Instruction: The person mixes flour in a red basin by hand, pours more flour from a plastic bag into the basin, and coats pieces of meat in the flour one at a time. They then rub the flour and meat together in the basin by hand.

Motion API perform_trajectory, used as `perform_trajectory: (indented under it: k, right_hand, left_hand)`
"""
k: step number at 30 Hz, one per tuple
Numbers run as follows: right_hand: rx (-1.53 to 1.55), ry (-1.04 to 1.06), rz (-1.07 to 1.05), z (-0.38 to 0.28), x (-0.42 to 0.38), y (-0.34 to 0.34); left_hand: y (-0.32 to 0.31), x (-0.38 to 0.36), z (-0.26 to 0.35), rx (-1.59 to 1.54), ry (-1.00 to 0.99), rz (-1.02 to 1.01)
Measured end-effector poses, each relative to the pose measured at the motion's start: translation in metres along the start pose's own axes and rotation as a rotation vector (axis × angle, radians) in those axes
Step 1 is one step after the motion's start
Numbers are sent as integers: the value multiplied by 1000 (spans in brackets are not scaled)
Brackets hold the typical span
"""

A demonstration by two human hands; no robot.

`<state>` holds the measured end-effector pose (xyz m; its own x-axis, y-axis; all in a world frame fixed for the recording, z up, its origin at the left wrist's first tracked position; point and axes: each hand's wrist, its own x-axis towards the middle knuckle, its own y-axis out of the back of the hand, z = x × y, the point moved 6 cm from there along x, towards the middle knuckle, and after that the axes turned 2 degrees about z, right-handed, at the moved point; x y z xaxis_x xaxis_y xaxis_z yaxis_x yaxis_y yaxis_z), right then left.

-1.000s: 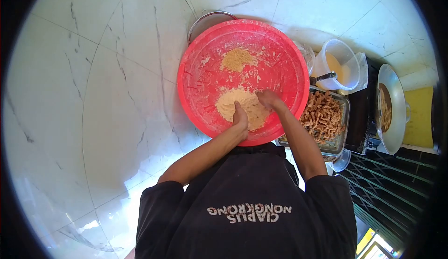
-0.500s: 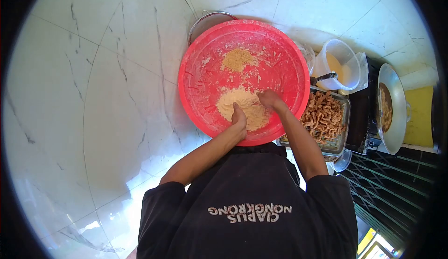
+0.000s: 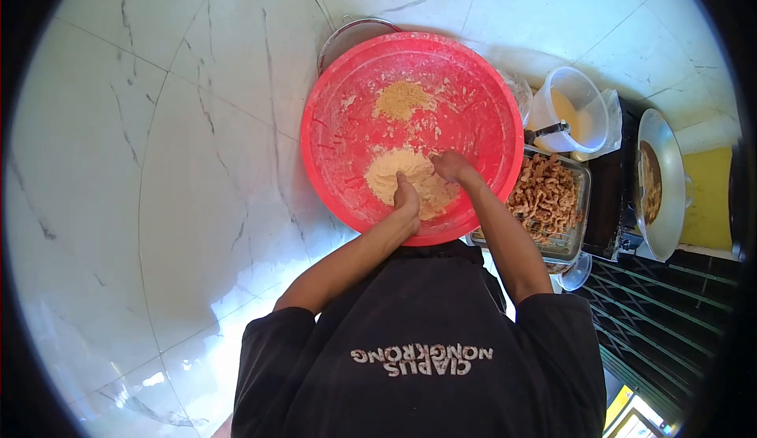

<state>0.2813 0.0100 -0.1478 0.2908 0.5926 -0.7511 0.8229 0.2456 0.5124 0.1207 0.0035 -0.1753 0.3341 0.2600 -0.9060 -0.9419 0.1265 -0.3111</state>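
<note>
A wide red basin point(image 3: 481, 138) holds a mound of pale flour point(image 3: 402, 162) on its near side. Thumb up, my left hand point(image 3: 407, 203) presses into the near left of the mound, its other fingers hidden in the flour. My right hand point(image 3: 452, 167) is closed at the mound's right edge, with its fingers curled under and whatever they hold out of sight. Farther back in the basin lies a smaller pile of coarser yellowish powder point(image 3: 404, 101), apart from both hands.
To the right, a tray point(image 3: 585, 201) carries brown fried pieces point(image 3: 548, 197). Behind it stands a clear plastic tub point(image 3: 603, 123) with yellowish liquid and a black-handled utensil. A wok point(image 3: 669, 193) with brown contents is farther right. A sieve-like rim point(image 3: 323, 55) shows behind the basin.
My right hand has shifted very slightly left and up at the flour's edge. My left hand stays in nearly the same spot.
</note>
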Motion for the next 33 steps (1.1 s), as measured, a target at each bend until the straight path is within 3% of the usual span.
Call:
perform_trajectory:
  k: [5,8,10,13,16,19,21,22,25,27,33]
  right_hand:
    - [-26,3,49,-9,-10,-27]
    - [215,-158,-140,-16,-26,-33]
    - [212,-112,-63,-9,-19,-16]
    - [51,-63,63,5,-9,10]
    - [12,-68,57,4,-9,6]
    - [54,-69,14,-1,-2,-23]
    - [114,-40,-74,-9,-6,-36]
    - [163,-68,-77,-15,-24,-26]
    - [249,-150,-61,-18,-44,-6]
    - [230,-199,-16,-1,-32,7]
    - [-161,245,34,16,37,-52]
  left_hand:
    - [-17,-4,5,-9,47,-27]
    - [-34,-35,13,-40,106,-96]
    - [-28,-40,17,-112,36,-136]
    - [-15,-66,40,-14,-15,10]
    - [-2,-33,40,-29,24,47]
    - [-16,-29,30,-11,55,-43]
    - [-18,-19,21,88,38,33]
    - [-17,-16,17,135,30,69]
    - [-20,-39,17,-30,28,-104]
    - [1,-15,12,71,10,-9]
    - [-28,-12,15,102,36,-74]
